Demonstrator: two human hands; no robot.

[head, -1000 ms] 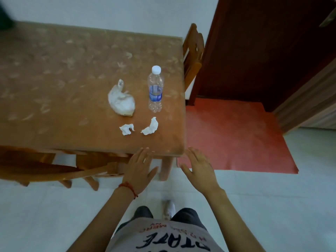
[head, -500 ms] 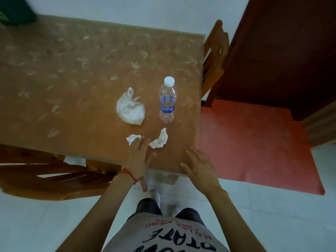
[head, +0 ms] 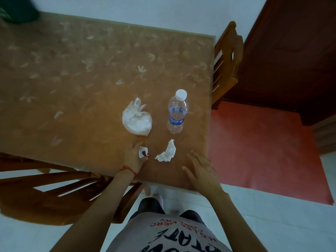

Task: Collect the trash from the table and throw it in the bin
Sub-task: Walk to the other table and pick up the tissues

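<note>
Apparently caught at the first pickup: left hand (head: 135, 157) pinching the small tissue scrap (head: 142, 152) near the worktop (head: 72, 79) front edge. Right hand (head: 201, 171) released, flat beside the larger scrap (head: 166, 154). Next, probably: lifting it. Bag (head: 137, 120) and bottle (head: 177, 113) behind, untouched; ample room leftward.

A clear glossy plastic bottle (head: 177, 113) is standing on a smooth, patterned table cover (head: 76, 73); crumpled matt paper scraps (head: 166, 151) are lying beside it.
</note>
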